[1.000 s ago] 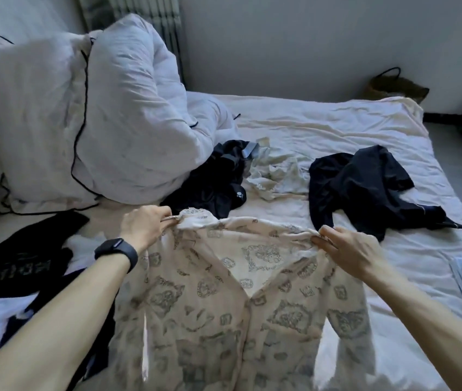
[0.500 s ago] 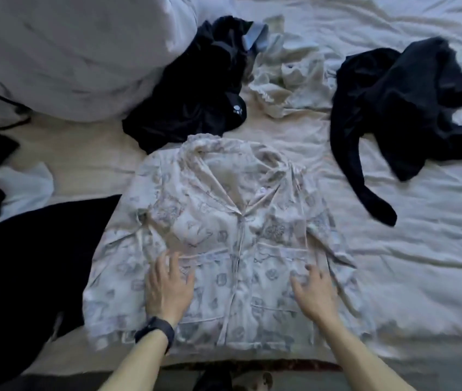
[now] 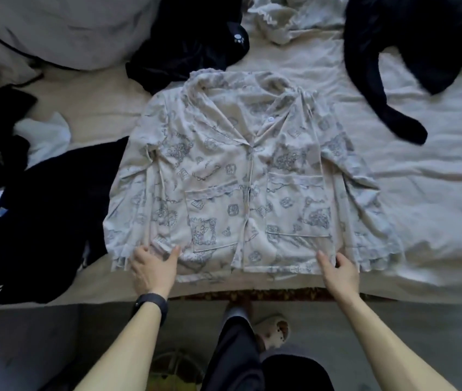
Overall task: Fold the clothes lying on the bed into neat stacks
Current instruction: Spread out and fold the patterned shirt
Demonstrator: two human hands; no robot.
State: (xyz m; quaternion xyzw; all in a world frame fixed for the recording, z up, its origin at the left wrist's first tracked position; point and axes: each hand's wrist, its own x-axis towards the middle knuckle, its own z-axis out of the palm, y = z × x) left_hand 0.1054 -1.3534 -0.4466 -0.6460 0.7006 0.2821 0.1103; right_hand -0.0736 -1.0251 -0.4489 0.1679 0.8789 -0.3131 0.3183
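A cream pyjama shirt [image 3: 241, 176] with grey prints lies spread flat, front up, near the bed's front edge, its sleeves down along its sides. My left hand [image 3: 152, 266] rests flat on the hem at its left corner, fingers spread. My right hand [image 3: 337, 270] lies flat on the hem at the right corner. Neither hand grips the cloth. Around the shirt lie a black garment [image 3: 190, 49] above it, a black long-sleeved top [image 3: 410, 52] at the upper right, a dark garment [image 3: 46, 210] at the left, and a crumpled cream piece [image 3: 289, 18] at the top.
A big white duvet [image 3: 54, 26] with black piping fills the upper left. The pale sheet [image 3: 436, 210] is bare at the right. The bed's front edge [image 3: 252, 294] runs just below my hands, with the floor, my legs and a slipper [image 3: 273, 331] beneath.
The shirt went from held up by its shoulders to lying flat. My hands slid down from its middle to the hem corners, smoothing it. The view tipped down toward the bed edge.
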